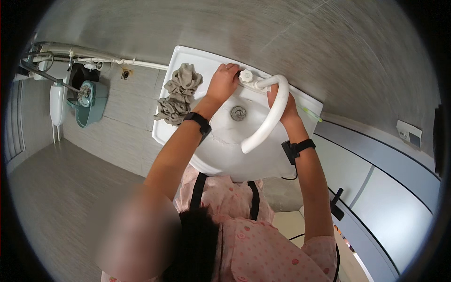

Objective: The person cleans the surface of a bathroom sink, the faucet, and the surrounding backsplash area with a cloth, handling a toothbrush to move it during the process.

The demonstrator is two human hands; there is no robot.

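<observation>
A white washbasin [225, 155] with a round metal drain [238, 113] is before me. At its back edge stands a white faucet [267, 130] with a knob [246, 75] and a long curved spout. My left hand [223, 81] reaches to the left end of the faucet's base, its fingertips partly hidden. My right hand [289, 107] is at the right end of the base, partly covered by the spout. Whether either hand grips something is unclear. Two crumpled grey-brown cloths, one at the back [185, 79] and one in front [172, 110], lie on the left ledge.
A thin green-and-white item [310, 113] lies on the basin's right ledge. At left on the tiled floor are a teal mop bucket [95, 102] with a mop in it and a white toilet [57, 104]. A door with a black handle [337, 204] is at right.
</observation>
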